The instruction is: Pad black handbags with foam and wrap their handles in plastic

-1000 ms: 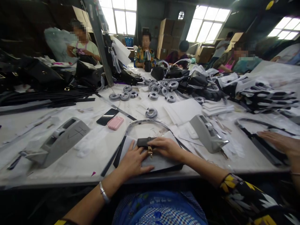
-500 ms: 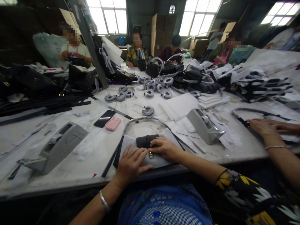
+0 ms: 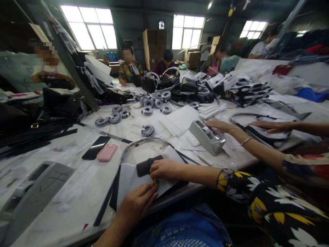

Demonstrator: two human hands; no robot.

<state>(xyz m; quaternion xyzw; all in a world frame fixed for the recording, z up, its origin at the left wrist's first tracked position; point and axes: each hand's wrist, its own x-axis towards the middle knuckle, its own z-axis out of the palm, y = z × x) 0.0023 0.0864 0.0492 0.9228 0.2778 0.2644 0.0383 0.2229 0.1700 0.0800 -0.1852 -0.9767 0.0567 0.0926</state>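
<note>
A black handbag [image 3: 114, 193] lies flat on the table before me, its front covered by white sheeting [image 3: 128, 178] and its arched handle [image 3: 138, 143] in clear wrap. Across the sheeting is a short black strap tab [image 3: 144, 167]. My right hand [image 3: 164, 168] is closed at the lower end of this tab, fingertips pinching a small gold clasp [image 3: 154, 180]. From below, my left hand [image 3: 138, 200] meets it with fingers pressed together on the clasp. Most of the clasp is hidden by the fingers.
Grey tape dispensers stand left [image 3: 38, 192] and right [image 3: 207, 137] of the bag. A phone [image 3: 95, 148], a pink case [image 3: 107, 152] and wrapped coils [image 3: 148, 130] lie beyond. At right, a co-worker's hand [image 3: 222, 126] reaches to the right dispenser.
The view has turned to the right. My left hand has gone from lying spread on the sheeting to fingers together at the clasp. The neighbour's hand has moved to the dispenser.
</note>
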